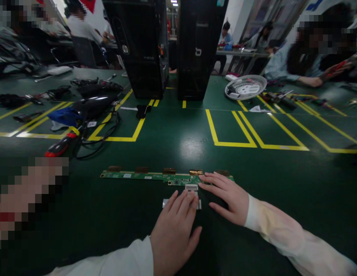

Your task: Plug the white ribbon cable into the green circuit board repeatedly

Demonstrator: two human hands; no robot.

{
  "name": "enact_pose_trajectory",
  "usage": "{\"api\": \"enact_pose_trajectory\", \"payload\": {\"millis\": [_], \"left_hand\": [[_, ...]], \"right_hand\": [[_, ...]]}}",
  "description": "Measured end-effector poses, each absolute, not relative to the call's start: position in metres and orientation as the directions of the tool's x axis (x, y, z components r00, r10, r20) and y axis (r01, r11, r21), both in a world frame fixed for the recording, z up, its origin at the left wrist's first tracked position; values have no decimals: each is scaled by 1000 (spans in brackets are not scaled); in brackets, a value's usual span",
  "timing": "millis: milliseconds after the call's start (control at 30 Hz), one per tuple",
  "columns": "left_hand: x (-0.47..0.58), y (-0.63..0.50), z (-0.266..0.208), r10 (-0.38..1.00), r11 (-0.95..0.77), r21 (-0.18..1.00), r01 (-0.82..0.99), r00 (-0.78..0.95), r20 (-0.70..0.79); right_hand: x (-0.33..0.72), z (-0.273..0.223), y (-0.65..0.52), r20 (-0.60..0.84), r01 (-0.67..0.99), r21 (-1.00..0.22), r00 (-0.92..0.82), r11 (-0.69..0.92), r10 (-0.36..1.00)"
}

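- Long green circuit strip [155,176] lies flat on the dark green table [282,199], just ahead of both hands, with 5 brown tabs along its far edge.
- Left hand [174,226]: flat, fingers together, fingertips pressing on a small pale flat piece [181,203] that runs from the strip's near edge toward the person. Nothing is pinched; the palm is down and open.
- Right hand [228,197]: also flat and open, fingers spread, fingertips resting on the strip's right end, apparently steadying it.
- White connector [191,187] sits between the 2 hands, at the joint of strip and pale piece.
- Judgement on doing this well: keep the right-hand pressure light and on the board's bare edge, not on components; let the left fingertips hold the pale piece square to the connector so it does not skew or crease.
- Beyond: 2 black computer towers [143,50] stand upright, a white fan grille [246,87] lies to the right, cables and a red-handled tool [61,145] to the left.
- Other people work at the table's far sides.
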State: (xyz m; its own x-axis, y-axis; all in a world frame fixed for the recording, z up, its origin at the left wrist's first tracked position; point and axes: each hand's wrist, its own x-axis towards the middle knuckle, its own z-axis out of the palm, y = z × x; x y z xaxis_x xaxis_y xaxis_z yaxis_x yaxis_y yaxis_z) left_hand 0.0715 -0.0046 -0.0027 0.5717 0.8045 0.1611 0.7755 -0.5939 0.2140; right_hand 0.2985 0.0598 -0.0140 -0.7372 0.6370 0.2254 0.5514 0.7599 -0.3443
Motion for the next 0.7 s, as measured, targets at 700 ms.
{"api": "enact_pose_trajectory", "payload": {"millis": [700], "left_hand": [[59,1,20,813,-570,210,794,508,284]], "right_hand": [[298,-23,65,290,520,-268,-759,811,582]]}}
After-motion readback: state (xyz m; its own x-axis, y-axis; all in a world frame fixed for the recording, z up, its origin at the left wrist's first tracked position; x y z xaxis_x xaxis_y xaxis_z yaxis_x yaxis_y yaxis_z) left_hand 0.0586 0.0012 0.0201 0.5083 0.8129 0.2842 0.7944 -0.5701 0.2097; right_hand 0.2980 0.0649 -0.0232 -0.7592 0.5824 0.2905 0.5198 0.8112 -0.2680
